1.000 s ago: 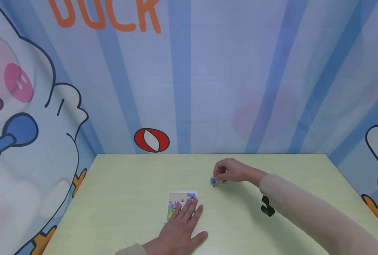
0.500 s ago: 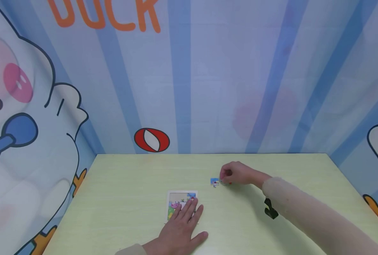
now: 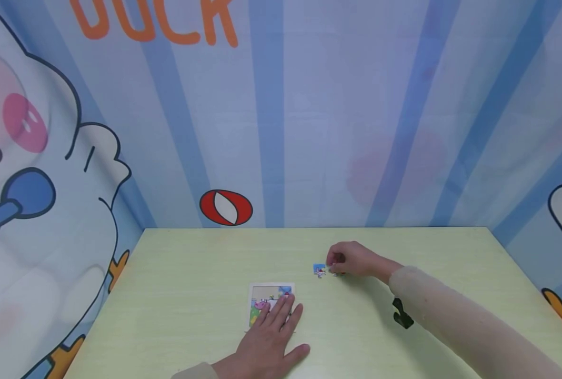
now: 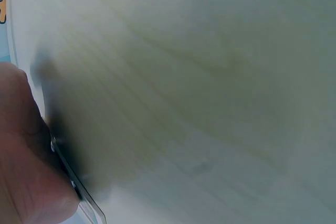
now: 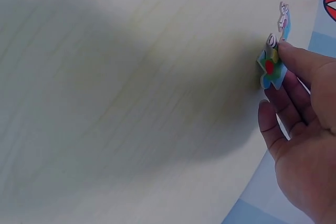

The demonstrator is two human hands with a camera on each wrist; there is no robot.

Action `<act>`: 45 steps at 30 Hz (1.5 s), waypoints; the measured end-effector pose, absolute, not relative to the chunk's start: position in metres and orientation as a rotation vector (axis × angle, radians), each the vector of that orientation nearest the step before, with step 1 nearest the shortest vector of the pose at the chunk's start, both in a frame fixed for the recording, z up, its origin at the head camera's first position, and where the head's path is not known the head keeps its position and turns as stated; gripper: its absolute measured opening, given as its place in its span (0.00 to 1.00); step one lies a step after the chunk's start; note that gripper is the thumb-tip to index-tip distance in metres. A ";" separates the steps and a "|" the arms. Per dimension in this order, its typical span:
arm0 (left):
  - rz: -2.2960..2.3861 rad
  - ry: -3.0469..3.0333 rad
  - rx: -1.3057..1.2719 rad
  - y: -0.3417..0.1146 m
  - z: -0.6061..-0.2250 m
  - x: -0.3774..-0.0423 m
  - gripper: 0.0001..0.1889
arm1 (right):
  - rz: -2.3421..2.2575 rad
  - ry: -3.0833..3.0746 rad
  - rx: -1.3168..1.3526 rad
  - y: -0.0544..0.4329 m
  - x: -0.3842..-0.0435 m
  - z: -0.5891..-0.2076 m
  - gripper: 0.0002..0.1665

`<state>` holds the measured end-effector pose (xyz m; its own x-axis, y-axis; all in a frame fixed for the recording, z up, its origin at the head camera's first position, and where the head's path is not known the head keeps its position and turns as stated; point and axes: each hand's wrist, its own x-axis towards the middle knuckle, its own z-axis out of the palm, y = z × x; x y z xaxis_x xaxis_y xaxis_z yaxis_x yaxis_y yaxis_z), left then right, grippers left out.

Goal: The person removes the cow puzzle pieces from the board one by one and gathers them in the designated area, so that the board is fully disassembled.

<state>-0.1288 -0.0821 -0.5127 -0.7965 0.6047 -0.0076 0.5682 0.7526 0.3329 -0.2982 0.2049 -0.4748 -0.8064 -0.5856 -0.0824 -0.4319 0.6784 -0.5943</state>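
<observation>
One board (image 3: 266, 292), two loose pieces (image 3: 319, 269)

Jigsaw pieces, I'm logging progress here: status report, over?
Left hand flat, partly covering puzzle tray. Right hand pinches one jigsaw piece. Blue-topped piece lies beside right hand.

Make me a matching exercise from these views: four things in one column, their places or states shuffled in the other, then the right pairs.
Things
1. left hand
2. right hand
3. puzzle board
4. loose piece

Places and states
A. white-rimmed, partly covered from the head view
B. pinching a held piece
C. on the table, in neither hand's grip, blue along its far edge
D. palm down, fingers straight

Pairs: 1-D, 2-B, 3-A, 4-C
</observation>
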 end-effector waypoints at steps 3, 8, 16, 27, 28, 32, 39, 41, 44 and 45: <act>0.464 2.835 0.950 -0.082 -0.513 -0.129 0.43 | -0.833 2.641 -0.821 0.205 -0.298 -0.475 0.05; 0.474 2.840 0.947 -0.082 -0.516 -0.129 0.43 | -0.805 2.678 -0.807 0.207 -0.296 -0.475 0.05; 0.449 2.853 0.934 -0.082 -0.520 -0.130 0.43 | -0.778 2.713 -0.877 0.215 -0.293 -0.477 0.12; 0.427 2.845 0.917 -0.082 -0.519 -0.130 0.43 | -0.768 2.712 -0.877 0.215 -0.292 -0.478 0.11; 0.425 2.841 0.912 -0.082 -0.519 -0.130 0.43 | -0.767 2.712 -0.880 0.215 -0.292 -0.478 0.11; 0.431 2.834 0.910 -0.082 -0.518 -0.130 0.43 | -0.771 2.713 -0.918 0.215 -0.290 -0.477 0.11; 0.425 2.877 0.958 -0.083 -0.523 -0.130 0.43 | -0.796 2.707 -0.974 0.216 -0.288 -0.477 0.12; 0.420 2.893 0.970 -0.083 -0.523 -0.130 0.43 | -0.794 2.713 -0.960 0.216 -0.289 -0.477 0.12; 0.420 2.909 0.985 -0.083 -0.521 -0.129 0.42 | -0.794 2.726 -0.927 0.215 -0.289 -0.477 0.13; 0.418 2.911 0.988 -0.083 -0.520 -0.128 0.42 | -0.795 2.727 -0.917 0.214 -0.288 -0.476 0.13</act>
<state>-0.1281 -0.0835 -0.5198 -0.7964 0.6028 0.0489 0.5923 0.7609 0.2649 -0.2883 0.2144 -0.4761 -0.8001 -0.5995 0.0203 -0.5164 0.6712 -0.5318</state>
